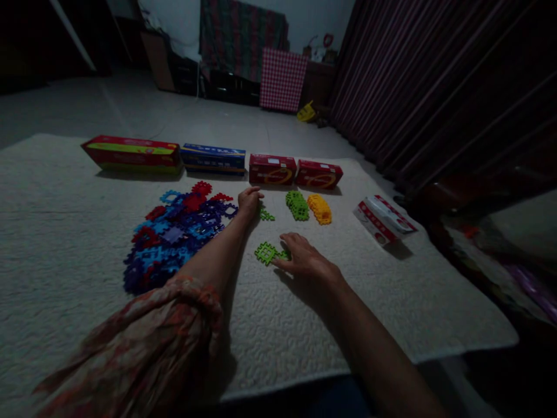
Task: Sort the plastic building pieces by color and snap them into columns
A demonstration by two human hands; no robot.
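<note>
My left hand [249, 202] is over the mat with its fingers curled. A green interlocking plastic tile [267, 215] shows right beside those fingers, partly hidden by them; what is in the fingers I cannot make out. My right hand [304, 256] lies low with thumb and fingers spread, its thumb at a pair of green tiles [265, 253] lying flat. Part of that pair is covered by the hand. Left of my left arm spreads a loose heap of blue, purple and red tiles [174, 232]. Beyond my right hand are a green stack of tiles [297, 205] and a yellow stack [319, 209].
Along the far side of the quilted mat [278, 325] stand a red and yellow-green box [134, 154], a blue box [213, 158] and two dark red boxes [272, 169]. A white and red box [383, 219] sits at the right. A dark curtain [400, 93] hangs beyond.
</note>
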